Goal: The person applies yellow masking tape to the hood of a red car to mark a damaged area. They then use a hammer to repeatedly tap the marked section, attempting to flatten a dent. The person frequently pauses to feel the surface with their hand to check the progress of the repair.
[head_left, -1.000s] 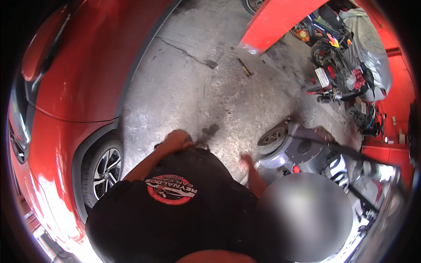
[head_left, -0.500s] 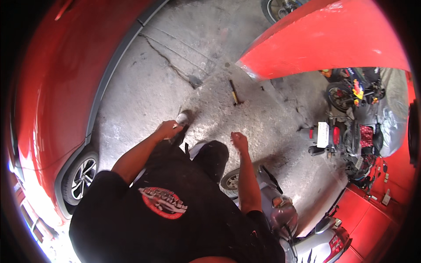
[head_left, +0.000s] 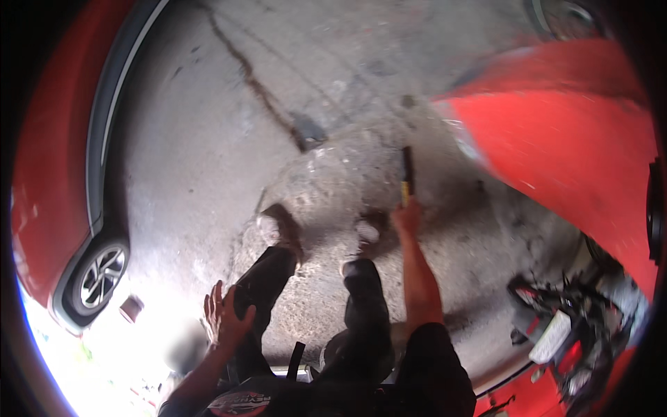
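Observation:
My right hand [head_left: 407, 214] reaches down to the concrete floor, its fingers closed around the near end of a hammer. The hammer's dark handle with a yellow band [head_left: 406, 177] points away from me; its head is hidden under the hand, and the picture is slightly blurred there. Beside my bent left knee, my left hand [head_left: 226, 316] is open, with fingers spread and nothing in it.
A red car [head_left: 66, 139] stands along the left, its wheel [head_left: 101, 278] at lower left. At right hangs or stands a large red panel [head_left: 556, 132]. Parked motorcycles [head_left: 570, 333] are at lower right. A dark crack [head_left: 253, 83] runs across the floor.
I have bent lower, and the view has moved closer to the floor. My right hand has gone forward onto the hammer. My left hand has drawn back and opened beside the knee.

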A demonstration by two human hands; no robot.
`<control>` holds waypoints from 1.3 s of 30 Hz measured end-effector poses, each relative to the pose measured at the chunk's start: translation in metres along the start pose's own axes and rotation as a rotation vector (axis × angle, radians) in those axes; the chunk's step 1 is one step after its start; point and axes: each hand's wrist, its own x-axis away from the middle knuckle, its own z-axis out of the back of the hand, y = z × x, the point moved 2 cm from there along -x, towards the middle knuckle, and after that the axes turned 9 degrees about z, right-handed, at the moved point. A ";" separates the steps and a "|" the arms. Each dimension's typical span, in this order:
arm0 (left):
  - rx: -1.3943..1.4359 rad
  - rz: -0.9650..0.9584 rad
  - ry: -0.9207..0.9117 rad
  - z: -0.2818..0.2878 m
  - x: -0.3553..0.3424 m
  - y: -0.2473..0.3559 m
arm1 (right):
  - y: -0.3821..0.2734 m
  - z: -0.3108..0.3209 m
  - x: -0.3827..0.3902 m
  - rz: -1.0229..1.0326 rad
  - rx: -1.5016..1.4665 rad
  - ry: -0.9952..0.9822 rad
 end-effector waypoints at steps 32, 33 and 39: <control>1.675 0.134 -0.211 0.160 0.268 -0.299 | -0.654 0.393 0.437 -0.202 -1.281 -1.512; 1.639 0.134 -0.115 0.166 0.276 -0.330 | -0.680 0.388 0.457 -0.200 -1.273 -1.530; 1.419 0.268 0.390 0.185 0.309 -0.493 | -0.836 0.389 0.551 0.287 -0.395 -1.697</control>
